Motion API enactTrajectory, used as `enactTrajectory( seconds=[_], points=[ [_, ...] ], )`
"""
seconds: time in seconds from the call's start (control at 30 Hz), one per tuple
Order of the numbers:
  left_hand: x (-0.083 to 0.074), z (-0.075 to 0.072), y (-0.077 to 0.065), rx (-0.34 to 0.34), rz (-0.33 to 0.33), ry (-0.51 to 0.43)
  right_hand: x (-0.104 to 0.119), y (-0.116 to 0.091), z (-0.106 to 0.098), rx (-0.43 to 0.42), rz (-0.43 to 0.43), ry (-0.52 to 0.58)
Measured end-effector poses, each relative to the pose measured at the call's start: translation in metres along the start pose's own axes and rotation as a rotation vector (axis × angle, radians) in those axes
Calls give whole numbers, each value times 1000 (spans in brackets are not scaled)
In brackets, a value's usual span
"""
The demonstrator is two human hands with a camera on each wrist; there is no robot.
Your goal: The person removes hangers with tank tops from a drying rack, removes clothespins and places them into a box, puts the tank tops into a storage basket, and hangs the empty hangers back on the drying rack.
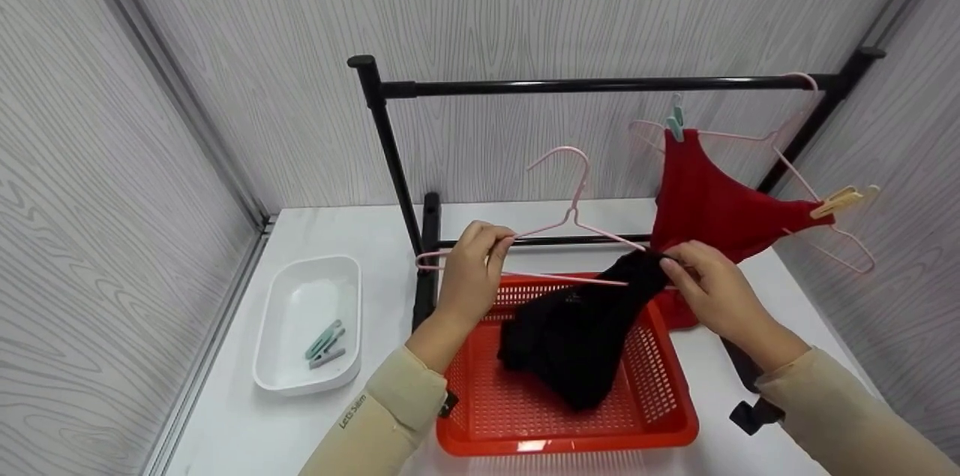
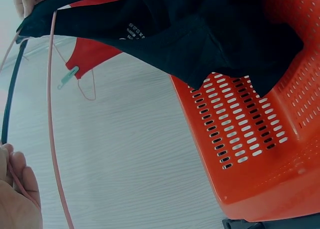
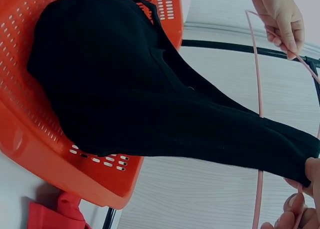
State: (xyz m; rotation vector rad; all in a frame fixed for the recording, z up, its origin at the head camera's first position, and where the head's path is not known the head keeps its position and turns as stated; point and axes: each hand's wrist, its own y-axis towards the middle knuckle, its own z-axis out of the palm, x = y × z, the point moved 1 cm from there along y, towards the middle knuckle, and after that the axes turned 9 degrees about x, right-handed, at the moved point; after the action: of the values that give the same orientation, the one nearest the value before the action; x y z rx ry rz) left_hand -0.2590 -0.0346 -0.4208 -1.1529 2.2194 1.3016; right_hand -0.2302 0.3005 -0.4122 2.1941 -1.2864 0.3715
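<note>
My left hand (image 1: 474, 269) pinches the left shoulder of a pink wire hanger (image 1: 577, 198) above the basket. On the right, my right hand (image 1: 709, 287) pinches a corner of black underpants (image 1: 574, 333) against the hanger's other shoulder. The underpants hang down from there into the red basket (image 1: 480, 437). From the right wrist, the black cloth (image 3: 150, 104) stretches across the hanger's lower bar (image 3: 258, 199), beside the fingers. A printed label (image 2: 134, 31) shows inside the waistband in the left wrist view.
A black rack (image 1: 540, 87) stands behind the basket. From its right end hang red underpants (image 1: 701, 198) on another pink hanger, held by a green clip (image 1: 676, 123) and a yellow clip (image 1: 836, 202). A white tray (image 1: 274, 318) with clothes pegs (image 1: 325, 341) sits left.
</note>
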Motion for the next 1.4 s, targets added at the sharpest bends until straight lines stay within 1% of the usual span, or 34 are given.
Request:
enactTrajectory(
  seconds=[0.13, 0.3, 0.43, 0.53, 0.63, 0.77, 0.83, 0.93, 1.1, 1.27, 1.4],
  points=[
    [1, -1, -2, -2, -2, -12, 2, 0, -1, -11, -5, -18],
    [5, -4, -6, -24, 3, -9, 5, 1, 0, -23, -22, -17],
    [8, -6, -8, -32, 14, -18, 6, 2, -1, -54, -23, -11],
    [9, -8, -9, -29, 10, -26, 7, 3, -2, -77, -24, 7],
    [10, -11, -10, -24, 1, -33, 7, 3, -3, -115, -38, -23],
    [12, -13, -10, -33, 6, -36, 5, 3, -3, -203, -36, -64],
    [14, -15, -11, -49, 15, -30, 3, 2, -3, -244, -8, -39],
    [18, -17, -12, -73, 29, -19, 2, 0, -3, -289, 59, 39],
    [23, -22, -15, -98, 41, -9, -1, -1, -4, -338, 164, 163],
    [25, -24, -17, -107, 42, 3, -3, -2, -4, -349, 218, 198],
    [27, -26, -19, -103, 36, 12, -4, -1, -5, -361, 261, 198]
  ],
)
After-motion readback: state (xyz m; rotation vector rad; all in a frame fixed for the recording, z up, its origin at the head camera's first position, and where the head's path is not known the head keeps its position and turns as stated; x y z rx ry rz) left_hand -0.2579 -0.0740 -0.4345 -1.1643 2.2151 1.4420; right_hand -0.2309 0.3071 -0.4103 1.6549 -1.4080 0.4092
